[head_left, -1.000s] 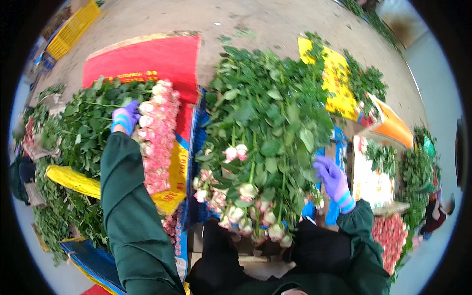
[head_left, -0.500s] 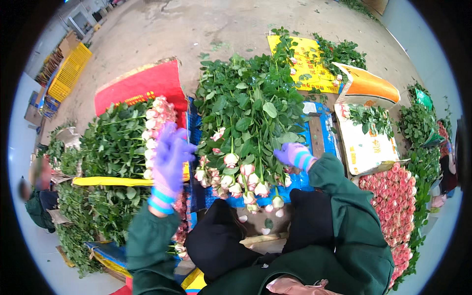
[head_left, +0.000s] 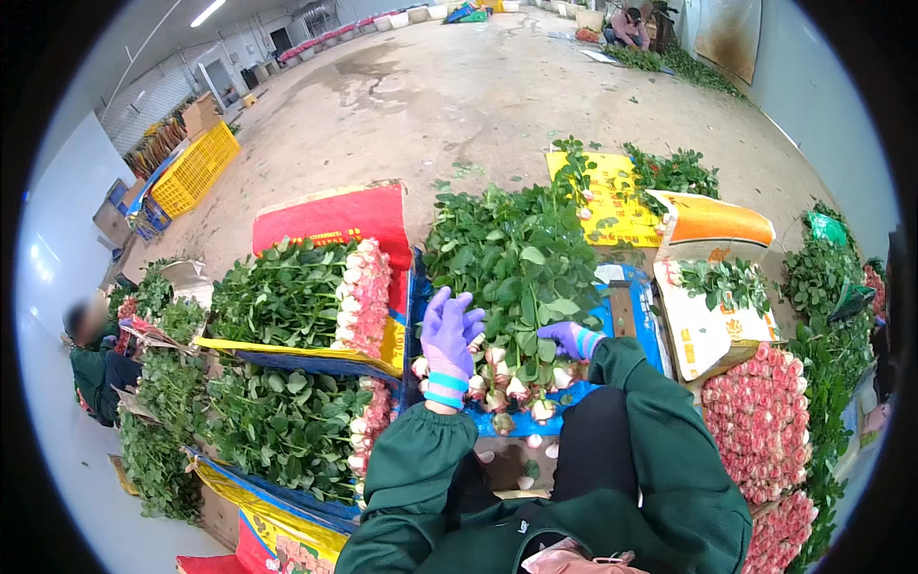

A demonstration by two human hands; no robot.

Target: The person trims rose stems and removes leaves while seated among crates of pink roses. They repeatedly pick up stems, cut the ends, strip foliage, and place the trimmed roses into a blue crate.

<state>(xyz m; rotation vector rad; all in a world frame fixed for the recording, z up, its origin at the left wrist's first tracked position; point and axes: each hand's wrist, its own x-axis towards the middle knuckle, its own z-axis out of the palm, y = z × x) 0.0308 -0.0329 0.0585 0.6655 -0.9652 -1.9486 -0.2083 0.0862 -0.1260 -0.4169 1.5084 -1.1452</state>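
A loose pile of long-stemmed roses (head_left: 516, 386) lies in front of me, its pink-white blooms toward me and its leafy stems (head_left: 507, 249) pointing away. My left hand (head_left: 448, 335), in a purple glove with a striped cuff, is over the pile's left side, fingers apart, with nothing visible in it. At the pile's right side, my right hand (head_left: 572, 340), gloved the same way, reaches to the leaves with its fingers stretched out. Its fingertips touch or nearly touch the foliage. Blue sheeting (head_left: 622, 359) lies under the roses.
On my left, stacked bundles of roses (head_left: 361, 297) lie between red and yellow wrapping sheets (head_left: 325, 215). To the right stand a white-orange sheet (head_left: 703, 316) and dense rows of pink roses (head_left: 755, 421). A person (head_left: 91, 359) sits far left; another person (head_left: 628, 29) crouches far back.
My left hand has moved right, from beside the stacked bundles to over the loose roses. My right hand stays by the leaves. The view has tilted up, showing more floor.
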